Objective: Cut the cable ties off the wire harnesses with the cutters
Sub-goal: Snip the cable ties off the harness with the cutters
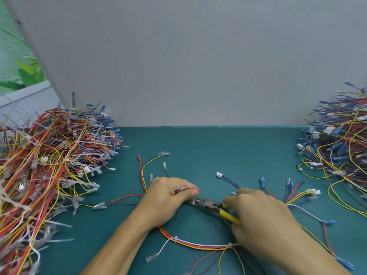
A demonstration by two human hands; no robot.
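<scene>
White cable ties [175, 239] clasp the near loop of the wire harness [200, 245], which lies on the teal mat [198, 151] close to the person; two of them show there, uncut. Just beyond, the left hand [168, 195] grips the harness's bunched wires in a curled fist, with thin pale strips poking out between its fingers. The right hand [256, 211] is wrapped round the yellow handles of the cutters [208, 205], whose dark tips meet a small white tie [193, 202] just beside the left thumb. Snipping that tie looks to be the step in hand. Next, I judge, comes a firm squeeze, then a shift to the near ties. Farther off, the left pile [49, 155] bristles with ties and the right pile [337, 145] sits opposite, both before a grey panel [198, 66].
</scene>
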